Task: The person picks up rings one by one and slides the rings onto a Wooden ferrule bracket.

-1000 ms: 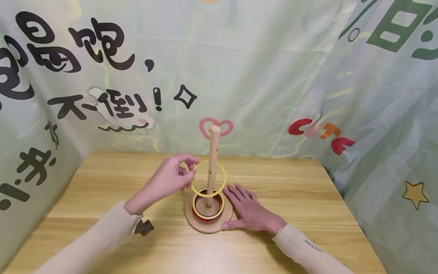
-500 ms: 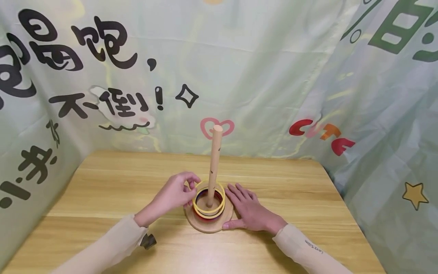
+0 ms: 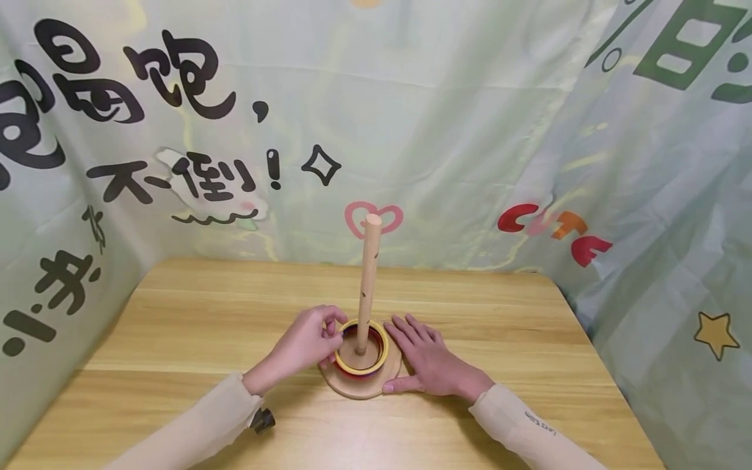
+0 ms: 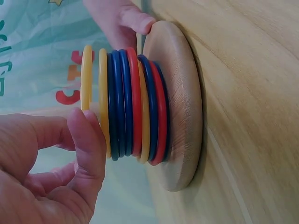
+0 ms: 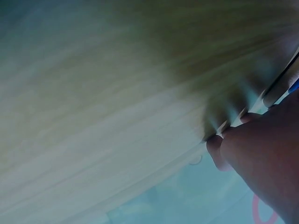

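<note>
A wooden post rises from a round wooden base on the table. Around the post lies a stack of blue, red and yellow rings, seen side-on in the left wrist view. My left hand pinches a yellow ring at its left edge, between thumb and fingers. That ring encircles the post, a small gap above the topmost stacked yellow ring. My right hand rests at the right side of the base, fingers spread, thumb touching its front edge. The right wrist view is dim and blurred.
The wood-grain table extends on both sides of the base. Printed fabric hangs behind it and along both sides. A small black object sits at the left sleeve cuff.
My left hand has lowered the yellow ring down along the post, from well above the stack to just over it. The right hand has stayed at the base.
</note>
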A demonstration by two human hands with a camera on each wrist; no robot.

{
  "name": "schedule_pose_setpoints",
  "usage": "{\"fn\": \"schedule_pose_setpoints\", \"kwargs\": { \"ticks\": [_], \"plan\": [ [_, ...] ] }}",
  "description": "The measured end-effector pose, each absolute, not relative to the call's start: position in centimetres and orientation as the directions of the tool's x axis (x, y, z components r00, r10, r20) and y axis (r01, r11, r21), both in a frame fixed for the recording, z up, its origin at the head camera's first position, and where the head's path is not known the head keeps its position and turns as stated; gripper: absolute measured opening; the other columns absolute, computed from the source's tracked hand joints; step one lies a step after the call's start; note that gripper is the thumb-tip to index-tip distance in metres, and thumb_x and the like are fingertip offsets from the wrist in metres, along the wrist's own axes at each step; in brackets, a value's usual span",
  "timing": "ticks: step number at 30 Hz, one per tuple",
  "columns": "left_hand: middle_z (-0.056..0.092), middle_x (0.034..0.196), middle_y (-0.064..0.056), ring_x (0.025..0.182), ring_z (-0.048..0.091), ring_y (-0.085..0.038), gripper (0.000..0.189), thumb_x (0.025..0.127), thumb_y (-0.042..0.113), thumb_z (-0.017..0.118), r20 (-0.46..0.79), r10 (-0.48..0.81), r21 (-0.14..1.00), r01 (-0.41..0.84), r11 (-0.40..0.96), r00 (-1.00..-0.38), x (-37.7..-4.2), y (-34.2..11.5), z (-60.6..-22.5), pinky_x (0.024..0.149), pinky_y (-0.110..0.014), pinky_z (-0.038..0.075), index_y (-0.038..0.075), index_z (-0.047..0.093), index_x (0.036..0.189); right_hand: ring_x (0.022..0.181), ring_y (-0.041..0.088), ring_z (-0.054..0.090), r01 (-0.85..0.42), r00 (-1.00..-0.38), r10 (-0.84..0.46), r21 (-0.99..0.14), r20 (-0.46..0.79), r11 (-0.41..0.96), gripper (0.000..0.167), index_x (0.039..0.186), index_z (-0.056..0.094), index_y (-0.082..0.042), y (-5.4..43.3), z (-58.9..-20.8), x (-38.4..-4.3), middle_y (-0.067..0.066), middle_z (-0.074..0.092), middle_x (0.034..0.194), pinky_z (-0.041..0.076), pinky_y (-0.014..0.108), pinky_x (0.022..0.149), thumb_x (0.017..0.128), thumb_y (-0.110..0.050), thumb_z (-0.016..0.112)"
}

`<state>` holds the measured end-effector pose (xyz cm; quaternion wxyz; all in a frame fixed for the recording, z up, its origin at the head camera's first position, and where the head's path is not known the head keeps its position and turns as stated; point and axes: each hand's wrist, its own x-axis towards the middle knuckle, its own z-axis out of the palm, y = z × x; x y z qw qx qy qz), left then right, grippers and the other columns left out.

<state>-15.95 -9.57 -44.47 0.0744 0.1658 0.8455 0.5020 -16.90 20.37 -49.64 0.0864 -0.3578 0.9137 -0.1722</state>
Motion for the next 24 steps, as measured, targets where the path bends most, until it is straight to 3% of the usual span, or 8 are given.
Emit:
{"fn": "schedule_pose_setpoints", "kwargs": {
  "ticks": [14,20,24],
  "plan": [
    [0.050,0.073,-0.006,0.050,0.064,-0.019,0.022,0.099,-0.007,0.067,0.005,0.336,0.890,0.157,0.428,-0.942,-15.8,-10.2,-44.8,0.048,-0.049,0.060,-0.007,0.069,0.120,0.163,0.050,0.012,-0.628,-0.719,-0.694,-0.392,-0.037,0.672,0.112,0.173,0.024,-0.004,19.9,-49.4,-17.1,0.024,0.021,0.177,0.025,0.073,0.120,0.096,-0.069,0.073],
    [0.053,0.073,-0.006,0.049,0.064,-0.022,0.020,0.101,0.001,0.073,0.030,0.341,0.880,0.186,0.437,-0.940,-16.0,-10.3,-45.1,0.043,-0.039,0.056,-0.004,0.070,0.120,0.163,0.049,0.012,-0.619,-0.726,-0.687,-0.395,-0.042,0.679,0.112,0.173,0.024,-0.004,20.0,-49.3,-17.1,0.023,0.021,0.177,0.024,0.073,0.120,0.096,-0.068,0.073],
    [0.058,0.083,-0.004,0.061,0.061,-0.019,0.025,0.102,0.013,0.077,0.075,0.337,0.837,0.243,0.491,-0.939,-15.8,-10.9,-45.6,0.052,-0.028,0.050,-0.001,0.071,0.121,0.162,0.049,0.014,-0.604,-0.729,-0.681,-0.406,-0.066,0.686,0.110,0.173,0.025,-0.004,20.5,-48.8,-16.7,0.022,0.023,0.177,0.025,0.074,0.119,0.097,-0.066,0.074]
  ]
}}
